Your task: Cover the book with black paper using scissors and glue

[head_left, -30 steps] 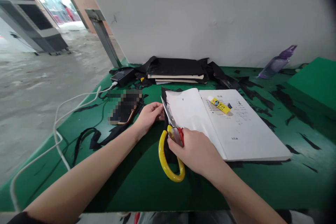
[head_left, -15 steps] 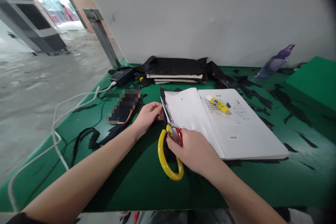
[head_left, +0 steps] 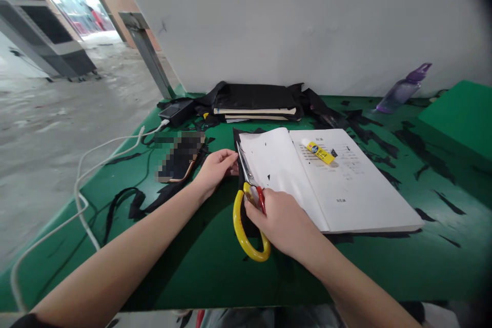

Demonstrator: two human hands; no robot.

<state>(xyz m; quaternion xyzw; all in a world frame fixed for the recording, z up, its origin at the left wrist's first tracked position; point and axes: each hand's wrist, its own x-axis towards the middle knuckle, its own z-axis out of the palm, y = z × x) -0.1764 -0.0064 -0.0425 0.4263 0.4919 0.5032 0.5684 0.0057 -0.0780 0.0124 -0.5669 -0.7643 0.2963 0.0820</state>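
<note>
Head view. Right hand (head_left: pixel 286 225) is closed around the handles of the scissors (head_left: pixel 249 200), fingers through the yellow loop, which curves out below and to the left of the knuckles; a red handle part shows just above the thumb. The scissors lie low over the green table (head_left: pixel 192 266), close in front of the person, at the left edge of the open book (head_left: pixel 330 179). Their long axis runs from the handles, near the person, up and slightly leftward to the tips, so the blades point away from the person toward the wall (head_left: pixel 292 15). The blades look nearly closed; how far apart they are cannot be told.

Left hand (head_left: pixel 215 169) sits just left of the blades, fingers curled and drawn together, fingertips pinching the edge of the black fabric (head_left: pixel 240 164) that runs along the book's left page. The blades stand right beside this strip; whether they bite into it cannot be told.

The book lies open and flat, spine angled away to the left. A yellow glue tube (head_left: pixel 319 151) rests on its right page. Small black scraps dot the left page.

Left of the left hand: a phone (head_left: pixel 179 161), blurred out, with a white cable (head_left: pixel 88 164) looping off the table edge. Far side: stacked books under black cloth (head_left: pixel 255 102). Far right: a purple bottle (head_left: pixel 403 89) lying on its side near the wall. Black offcuts are scattered over the table.
</note>
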